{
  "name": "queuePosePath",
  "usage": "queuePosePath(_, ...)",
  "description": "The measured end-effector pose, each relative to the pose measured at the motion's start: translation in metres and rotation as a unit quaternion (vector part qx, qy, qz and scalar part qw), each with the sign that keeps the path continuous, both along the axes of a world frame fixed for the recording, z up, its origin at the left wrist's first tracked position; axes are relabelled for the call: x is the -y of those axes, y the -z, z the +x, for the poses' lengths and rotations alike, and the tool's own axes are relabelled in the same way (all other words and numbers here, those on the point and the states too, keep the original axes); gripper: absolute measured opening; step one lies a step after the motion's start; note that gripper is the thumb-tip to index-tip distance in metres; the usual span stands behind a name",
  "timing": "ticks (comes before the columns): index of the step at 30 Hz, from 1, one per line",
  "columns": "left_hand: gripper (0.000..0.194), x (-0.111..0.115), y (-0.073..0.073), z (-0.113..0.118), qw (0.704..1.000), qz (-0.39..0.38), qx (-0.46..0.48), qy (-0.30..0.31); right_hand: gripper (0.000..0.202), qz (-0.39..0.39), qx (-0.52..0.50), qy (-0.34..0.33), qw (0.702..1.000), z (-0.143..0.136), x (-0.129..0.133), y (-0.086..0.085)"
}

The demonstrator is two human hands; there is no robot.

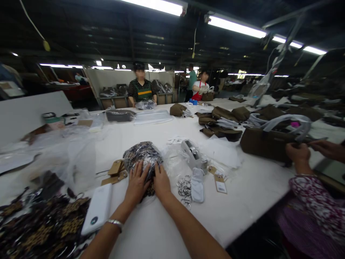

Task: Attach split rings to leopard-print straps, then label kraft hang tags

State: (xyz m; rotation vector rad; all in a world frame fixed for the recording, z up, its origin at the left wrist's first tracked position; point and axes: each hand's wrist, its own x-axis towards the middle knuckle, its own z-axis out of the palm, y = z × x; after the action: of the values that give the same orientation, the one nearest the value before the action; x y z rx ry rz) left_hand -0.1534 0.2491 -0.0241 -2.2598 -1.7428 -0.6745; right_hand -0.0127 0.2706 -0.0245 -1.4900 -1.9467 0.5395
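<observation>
A dark, tan-patterned bundle (142,153) in clear plastic lies on the white table in front of me. My left hand (138,183) rests on its near left part, fingers stretched out over the plastic. Against its near right side lies my right hand (161,182), its fingers extended over the wrap. What the plastic contains cannot be made out fully. Brown card tags (116,171) lie left of the bundle. To its right are a grey tape dispenser (192,154), several metal rings (184,189) and a small white pouch (197,187).
A white, phone-like slab (97,208) lies beside a heap of patterned pieces (40,223) at lower left. Clear plastic bags (78,158) cover the left side. At right, a co-worker's hands (299,154) are at a brown handbag (265,145). More brown bags (221,122) lie beyond.
</observation>
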Motion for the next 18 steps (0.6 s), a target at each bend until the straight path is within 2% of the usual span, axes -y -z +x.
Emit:
queuePosePath(3, 0.062, -0.014, -0.002, -0.002, 1.0, -0.003, 0.002, -0.012, 0.068, 0.002, -0.003, -0.005, 1.0, -0.003, -0.012, -0.005)
queuePosePath(6, 0.06, -0.022, -0.005, -0.004, 1.0, -0.007, -0.003, -0.019, 0.072, 0.002, -0.005, -0.014, 1.0, 0.0, -0.005, -0.016)
queuePosePath(9, 0.062, -0.02, -0.01, -0.006, 0.999, -0.027, -0.011, -0.015, 0.069, 0.024, -0.011, -0.046, 0.999, 0.021, 0.03, -0.025)
queuePosePath(12, 0.062, -0.009, -0.022, -0.003, 0.999, -0.051, 0.005, -0.017, 0.049, 0.117, -0.053, -0.079, 0.989, 0.062, 0.076, -0.022)
queuePosePath(15, 0.056, 0.015, -0.04, 0.02, 0.998, 0.016, 0.054, 0.003, 0.037, 0.185, -0.079, 0.026, 0.979, 0.118, 0.107, -0.01)
queuePosePath(17, 0.049, 0.035, -0.046, 0.051, 0.992, 0.064, 0.086, 0.071, 0.035, 0.21, -0.082, 0.102, 0.969, 0.156, 0.114, -0.009)
queuePosePath(18, 0.046, 0.044, -0.045, 0.069, 0.986, 0.065, 0.096, 0.121, 0.038, 0.226, -0.088, 0.138, 0.96, 0.173, 0.114, -0.012)
